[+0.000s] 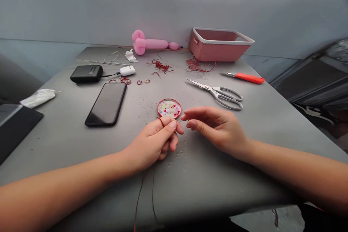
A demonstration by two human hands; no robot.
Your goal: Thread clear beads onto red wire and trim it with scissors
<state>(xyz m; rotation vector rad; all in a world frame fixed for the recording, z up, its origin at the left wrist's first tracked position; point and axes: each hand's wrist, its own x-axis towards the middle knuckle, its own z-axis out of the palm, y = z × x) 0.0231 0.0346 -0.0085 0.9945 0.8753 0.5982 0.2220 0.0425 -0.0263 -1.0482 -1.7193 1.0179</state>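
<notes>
My left hand (160, 136) pinches a thin dark red cord (140, 192) between thumb and forefinger. A loop of it rises above the knuckles, and two long strands hang down past the table's front edge. Fine ends stick out beyond the fingertips. Just to the right, my right hand (217, 127) has its thumb and fingers apart, with nothing visible between them. Its fingertips are close to the cord ends; whether they touch is unclear. Behind both hands lies a small round red-rimmed dish (169, 108) of pale, clear and red beads, its near edge partly covered by my left hand.
Scissors (217, 92) and a red-handled utility knife (248, 77) lie at right, before a pink basket (217, 49). Cord scraps (161, 66) and a pink balloon (154, 43) are behind. At left are a phone (106, 104), a black power bank (86, 74) and small cord rings (139, 82).
</notes>
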